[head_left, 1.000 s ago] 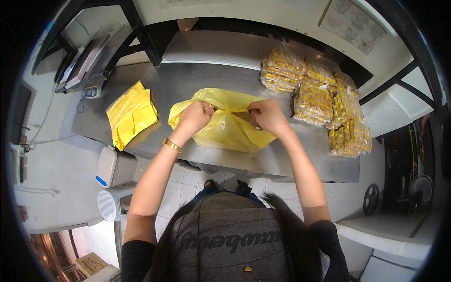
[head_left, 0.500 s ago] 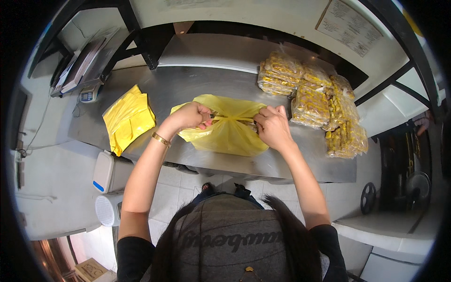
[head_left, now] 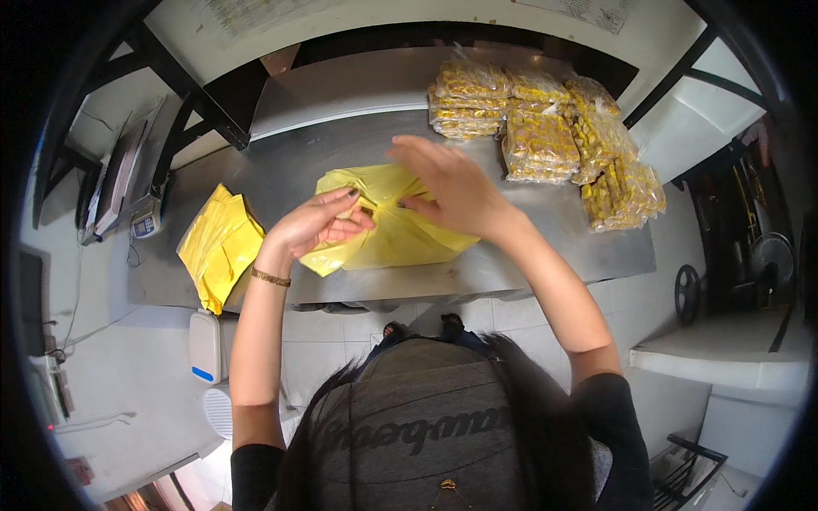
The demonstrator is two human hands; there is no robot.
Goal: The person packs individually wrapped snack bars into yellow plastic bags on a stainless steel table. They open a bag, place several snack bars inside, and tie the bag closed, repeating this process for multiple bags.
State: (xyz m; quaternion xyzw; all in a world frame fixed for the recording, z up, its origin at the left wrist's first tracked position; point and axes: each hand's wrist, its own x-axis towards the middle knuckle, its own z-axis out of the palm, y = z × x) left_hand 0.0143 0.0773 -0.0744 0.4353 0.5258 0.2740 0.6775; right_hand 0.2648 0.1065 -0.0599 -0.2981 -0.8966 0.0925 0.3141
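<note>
Moderately bright, even light fills the middle, laying a soft sheen on the metal table (head_left: 294,153) and small glints on the clear packs (head_left: 541,145). The far right sinks into shadow. The right hand (head_left: 452,187) blurs toward its fingertips. Straight edges bow near the rim; black fills all 4 corners.

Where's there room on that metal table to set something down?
Roomiest: the metal table behind the left hand, between the flat yellow bags and wrapped packs. A smaller strip lies before the packs, beside the right forearm. Crowded: the middle, with the gathered bag and right hand, and the packs' corner.
</note>
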